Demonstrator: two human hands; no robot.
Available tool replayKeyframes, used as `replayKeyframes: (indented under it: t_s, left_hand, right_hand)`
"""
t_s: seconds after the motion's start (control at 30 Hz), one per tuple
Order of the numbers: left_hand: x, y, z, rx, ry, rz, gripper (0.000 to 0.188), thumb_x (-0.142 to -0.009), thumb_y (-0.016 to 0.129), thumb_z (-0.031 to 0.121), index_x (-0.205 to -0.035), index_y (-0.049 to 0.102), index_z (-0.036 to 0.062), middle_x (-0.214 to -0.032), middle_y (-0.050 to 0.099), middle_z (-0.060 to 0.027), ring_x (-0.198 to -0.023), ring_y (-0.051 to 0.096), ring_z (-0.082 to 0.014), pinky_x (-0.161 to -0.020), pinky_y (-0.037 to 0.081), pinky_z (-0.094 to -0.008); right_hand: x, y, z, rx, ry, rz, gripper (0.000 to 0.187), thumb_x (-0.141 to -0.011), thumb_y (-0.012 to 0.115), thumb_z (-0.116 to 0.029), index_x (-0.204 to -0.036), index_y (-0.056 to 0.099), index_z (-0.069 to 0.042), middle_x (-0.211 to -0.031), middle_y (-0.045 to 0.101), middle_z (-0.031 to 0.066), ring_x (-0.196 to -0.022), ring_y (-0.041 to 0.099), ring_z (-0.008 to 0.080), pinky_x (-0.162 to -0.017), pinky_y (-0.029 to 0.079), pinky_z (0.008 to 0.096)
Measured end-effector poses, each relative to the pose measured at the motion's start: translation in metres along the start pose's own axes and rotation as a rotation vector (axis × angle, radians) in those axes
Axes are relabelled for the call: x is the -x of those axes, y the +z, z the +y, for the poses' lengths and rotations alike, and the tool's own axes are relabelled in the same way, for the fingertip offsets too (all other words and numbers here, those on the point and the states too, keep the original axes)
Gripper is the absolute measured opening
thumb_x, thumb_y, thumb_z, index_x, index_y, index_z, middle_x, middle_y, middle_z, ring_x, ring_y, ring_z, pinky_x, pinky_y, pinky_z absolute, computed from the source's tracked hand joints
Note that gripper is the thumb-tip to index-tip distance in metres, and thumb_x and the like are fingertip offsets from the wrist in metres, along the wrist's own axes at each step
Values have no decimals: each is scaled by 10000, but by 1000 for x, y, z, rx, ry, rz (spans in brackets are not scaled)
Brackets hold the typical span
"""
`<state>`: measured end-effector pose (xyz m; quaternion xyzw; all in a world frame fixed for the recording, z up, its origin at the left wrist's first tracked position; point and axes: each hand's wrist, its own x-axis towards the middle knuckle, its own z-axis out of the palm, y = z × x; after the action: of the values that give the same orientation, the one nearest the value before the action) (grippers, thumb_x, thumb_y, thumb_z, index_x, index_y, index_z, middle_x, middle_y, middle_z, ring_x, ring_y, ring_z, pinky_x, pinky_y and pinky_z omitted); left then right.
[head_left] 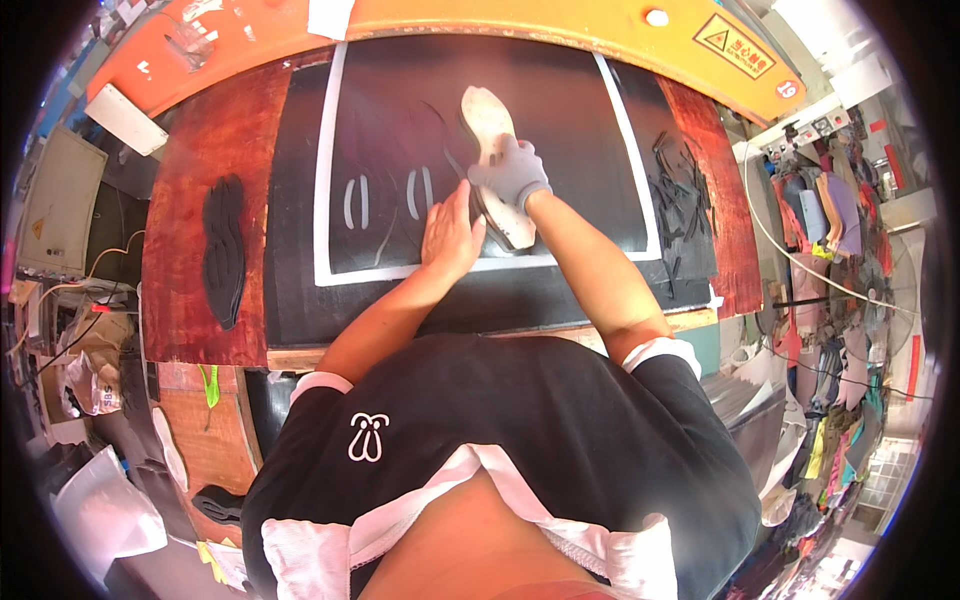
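Note:
A pale, sole-shaped cutting die [486,112] stands on the black sheet [560,110] in the middle of the table. My right hand [515,170], in a grey glove, grips it around its waist, thumb toward the left. Bare, my left hand [453,236] rests on the sheet just left of the die, its fingers stretched out and pointing away from me. Curved cut lines and thin slits mark the sheet to the left of the die. The die's lower edge is hidden from above.
White strips [325,170] frame the sheet. A stack of black sole pieces [223,250] lies on the reddish board at left. Thin black offcuts [680,195] are heaped at right. An orange machine beam [420,22] crosses the far side. Hanging coloured pieces [825,210] crowd the far right.

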<state>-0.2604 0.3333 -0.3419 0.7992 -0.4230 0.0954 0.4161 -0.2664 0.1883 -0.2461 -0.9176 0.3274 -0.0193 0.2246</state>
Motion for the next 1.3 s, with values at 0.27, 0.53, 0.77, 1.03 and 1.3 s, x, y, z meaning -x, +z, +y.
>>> replayKeyframes:
  t_s: [0.27, 0.53, 0.77, 1.03, 1.3]
  left_hand:
    - [3, -3, 0, -209, 131, -79, 489, -797, 603, 94, -1268, 476, 66, -1298, 478, -153, -1236, 425, -328, -1029, 322, -451]
    - [-4, -2, 16, -205, 166, 9, 361, -763, 596, 47, -1120, 612, 102, -1359, 447, -91, -1287, 376, -314, -1043, 286, -523]
    - [-1, 5, 9, -159, 193, -203, 280, -761, 581, 42, -1018, 675, 100, -1195, 611, -50, -1195, 504, -262, -1031, 354, -467]
    - [-1, 2, 5, -55, 268, -124, 300, -731, 581, 28, -1009, 681, 82, -1178, 622, -65, -1171, 516, -277, -982, 381, -451]
    - [-3, 1, 6, -31, 286, -113, 304, -693, 607, 15, -983, 685, 64, -1147, 626, -63, -1136, 524, -275, -956, 391, -423]
  right_hand:
    - [-11, -10, 23, -372, -89, -39, 718, -621, 695, -425, -1204, 515, -46, -1176, 539, 204, -1049, 588, 311, -872, 485, 367]
    - [-9, -22, 35, -710, -72, -85, 658, -681, 702, -322, -1213, 487, 0, -975, 634, 145, -843, 638, 219, -749, 496, 316]
    - [-28, -20, 56, -1168, -171, -232, 438, -757, 661, -272, -1127, 571, -57, -832, 609, 58, -734, 597, 146, -654, 472, 285]
    - [-28, -38, 86, -1299, -85, -150, 549, -722, 676, -370, -1180, 584, -83, -963, 603, 68, -843, 576, 161, -719, 457, 269]
    - [2, -38, 75, 193, -42, 119, 758, -594, 654, -517, -1245, 524, -151, -1374, 384, 194, -1173, 485, 359, -925, 446, 426]
